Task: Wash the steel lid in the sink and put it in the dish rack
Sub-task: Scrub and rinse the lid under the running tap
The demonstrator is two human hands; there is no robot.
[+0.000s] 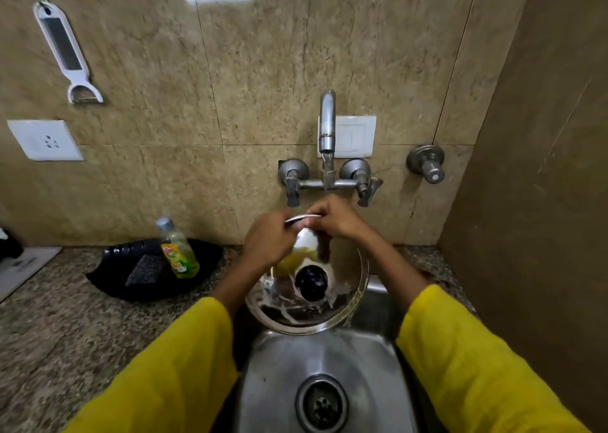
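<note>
mid-frame over the sink, both hands gripped the soapy steel lid under the running tap, left hand and right hand on its upper rim; rinse step, next probably full rinse, then rack, not visible.

Speckled granite surface with a steel sink set into it

A black tray is seen resting on the surface to the left of the sink, against the tiled wall. A dish-soap bottle with a green and yellow label is stood upright in the tray, and a dark scrub pad is laid just beside it, to its left. At the far left edge a pale flat board is partly shown; what it is cannot be told.
</note>
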